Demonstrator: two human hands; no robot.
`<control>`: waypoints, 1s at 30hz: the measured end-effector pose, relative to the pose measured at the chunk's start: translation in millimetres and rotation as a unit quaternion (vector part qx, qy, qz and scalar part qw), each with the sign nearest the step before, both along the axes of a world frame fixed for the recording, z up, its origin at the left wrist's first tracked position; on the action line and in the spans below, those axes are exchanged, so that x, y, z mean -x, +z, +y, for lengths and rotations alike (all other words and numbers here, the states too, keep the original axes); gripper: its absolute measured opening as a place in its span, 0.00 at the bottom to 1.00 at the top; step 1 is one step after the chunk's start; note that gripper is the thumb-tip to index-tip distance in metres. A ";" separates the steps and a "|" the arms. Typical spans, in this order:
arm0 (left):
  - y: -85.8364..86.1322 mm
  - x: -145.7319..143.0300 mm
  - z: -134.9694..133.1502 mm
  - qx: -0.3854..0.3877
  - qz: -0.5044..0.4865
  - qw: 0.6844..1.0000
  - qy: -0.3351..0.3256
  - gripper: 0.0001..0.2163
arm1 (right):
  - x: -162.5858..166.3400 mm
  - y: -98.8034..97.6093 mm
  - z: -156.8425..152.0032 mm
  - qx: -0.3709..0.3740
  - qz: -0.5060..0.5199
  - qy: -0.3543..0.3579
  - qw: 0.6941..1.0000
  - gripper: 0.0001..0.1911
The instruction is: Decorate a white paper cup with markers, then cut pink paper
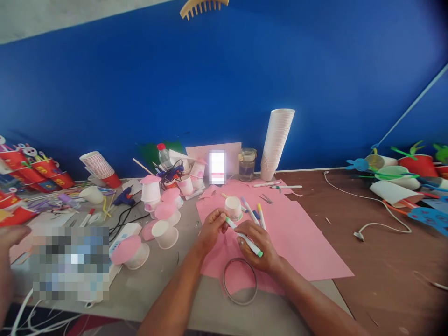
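Observation:
A white marker [250, 243] with green ends lies slantwise between my two hands. My right hand [258, 242] is closed round its barrel. The fingertips of my left hand [212, 227] are pinched at the marker's light green front end. Just behind the hands a white paper cup [233, 206] stands upside down, with green marks near its rim. Several more markers, one a yellow-capped marker [261, 216], lie to the right of that cup. Pink paper [308, 242] is spread under both hands. A grey ring [240, 303] rests in front of them, partly on the paper.
White cups with pink paper pieces [126, 250] stand on the left. Behind are a tall cup stack [277, 144], a glass jar [247, 164] and a bright screen [217, 167]. A white cable [371, 224] and paper-cup crafts [395, 191] lie right. Another person's hand [10, 261] shows far left.

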State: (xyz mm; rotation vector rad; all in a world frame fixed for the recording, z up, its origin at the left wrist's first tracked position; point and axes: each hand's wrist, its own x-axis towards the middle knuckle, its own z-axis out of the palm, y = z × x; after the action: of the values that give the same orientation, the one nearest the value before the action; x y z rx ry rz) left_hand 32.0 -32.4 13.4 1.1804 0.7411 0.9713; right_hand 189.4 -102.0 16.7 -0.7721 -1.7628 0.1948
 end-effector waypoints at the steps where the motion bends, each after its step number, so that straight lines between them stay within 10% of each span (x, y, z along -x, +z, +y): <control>1: -0.1 0.1 0.1 -0.003 0.008 1.000 0.004 0.14 | -0.1 0.0 0.2 0.000 -0.005 0.000 1.000 0.17; 30: -0.3 -17.3 -34.5 -0.078 0.044 0.990 0.109 0.19 | 5.0 -5.9 7.6 0.020 -0.193 0.041 0.980 0.12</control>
State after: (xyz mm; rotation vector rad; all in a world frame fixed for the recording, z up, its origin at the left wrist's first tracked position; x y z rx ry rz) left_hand 49.3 -67.0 13.1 1.3045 0.8914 1.1810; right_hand 184.5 -94.4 10.9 -0.8067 -2.1659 0.1411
